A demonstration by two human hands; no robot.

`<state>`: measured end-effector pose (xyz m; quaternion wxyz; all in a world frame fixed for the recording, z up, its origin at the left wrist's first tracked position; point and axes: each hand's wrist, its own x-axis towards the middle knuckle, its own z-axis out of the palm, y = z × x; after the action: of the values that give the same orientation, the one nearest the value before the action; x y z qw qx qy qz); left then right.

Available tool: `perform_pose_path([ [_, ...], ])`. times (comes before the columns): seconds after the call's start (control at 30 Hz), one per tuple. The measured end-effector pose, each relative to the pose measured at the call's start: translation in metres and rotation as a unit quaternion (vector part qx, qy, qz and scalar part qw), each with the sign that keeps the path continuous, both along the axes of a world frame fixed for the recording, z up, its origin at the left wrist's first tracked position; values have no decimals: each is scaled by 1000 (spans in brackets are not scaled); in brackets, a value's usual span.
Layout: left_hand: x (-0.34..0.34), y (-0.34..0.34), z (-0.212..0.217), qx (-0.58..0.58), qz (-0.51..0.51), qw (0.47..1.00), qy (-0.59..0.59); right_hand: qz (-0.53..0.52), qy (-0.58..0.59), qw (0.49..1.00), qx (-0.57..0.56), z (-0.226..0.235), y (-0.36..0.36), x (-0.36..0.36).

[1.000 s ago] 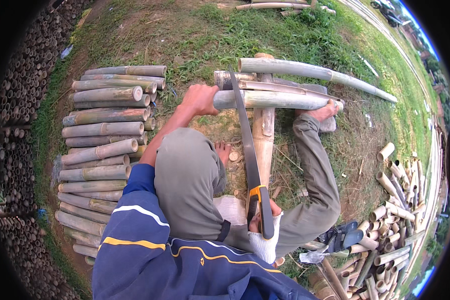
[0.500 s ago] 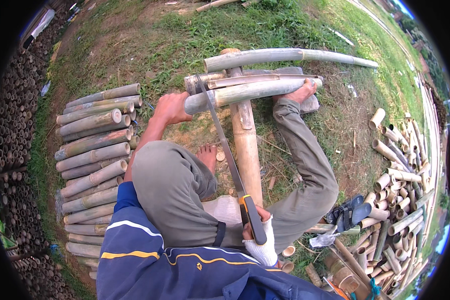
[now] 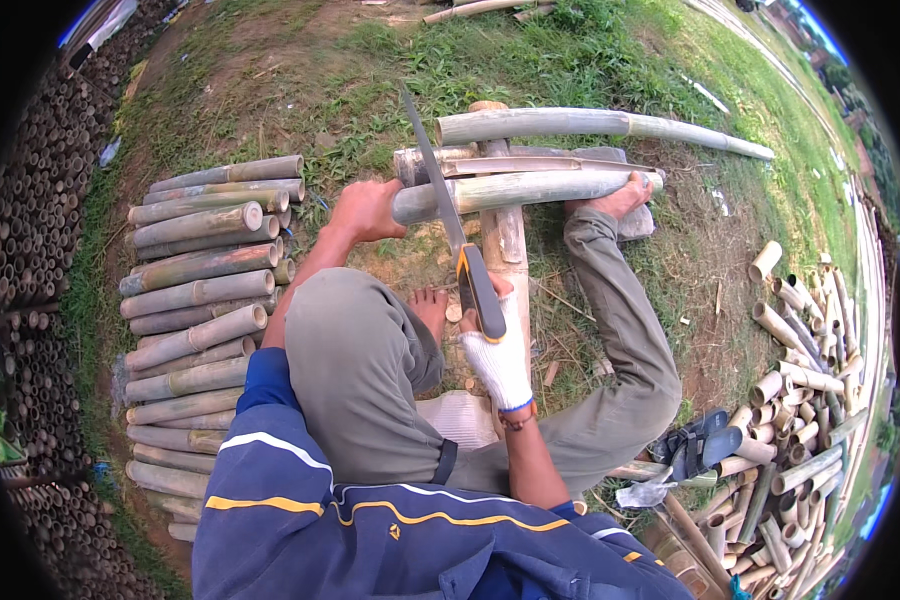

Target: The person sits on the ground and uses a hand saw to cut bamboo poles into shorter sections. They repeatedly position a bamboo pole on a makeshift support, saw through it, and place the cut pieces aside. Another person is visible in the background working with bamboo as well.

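I sit on the ground with a bamboo pole [image 3: 530, 188] lying across a wooden block [image 3: 505, 240] in front of me. My bare left hand [image 3: 365, 210] grips the pole's near end and holds it down. My right hand [image 3: 495, 345], in a white glove, is closed on the black and orange handle of a hand saw [image 3: 440, 190]. The saw blade lies across the pole just right of my left hand. My right foot [image 3: 620, 198] presses on the pole's far end. My left foot [image 3: 432, 308] rests beside the block.
A row of cut bamboo lengths [image 3: 200, 300] lies at my left. A longer pole [image 3: 600, 128] lies beyond the block. Short bamboo offcuts [image 3: 800, 380] pile at the right, with dark sandals [image 3: 695, 450] near them. Stacked bamboo ends [image 3: 30, 260] line the far left.
The saw has been pushed forward across the pole; my right hand moved from near my hip up toward the block. My left hand stays on the pole.
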<state>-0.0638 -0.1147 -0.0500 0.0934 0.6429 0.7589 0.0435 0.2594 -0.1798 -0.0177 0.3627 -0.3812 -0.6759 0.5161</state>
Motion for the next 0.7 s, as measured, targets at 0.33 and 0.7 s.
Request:
perform_pose_path([
  [0.33, 20, -1, 0, -1, 19, 1000, 7, -12, -48, 997, -64, 13, -11, 22],
  [0.7, -4, 6, 1, -11, -8, 1000, -6, -11, -90, 994, -64, 20, -112, 118],
])
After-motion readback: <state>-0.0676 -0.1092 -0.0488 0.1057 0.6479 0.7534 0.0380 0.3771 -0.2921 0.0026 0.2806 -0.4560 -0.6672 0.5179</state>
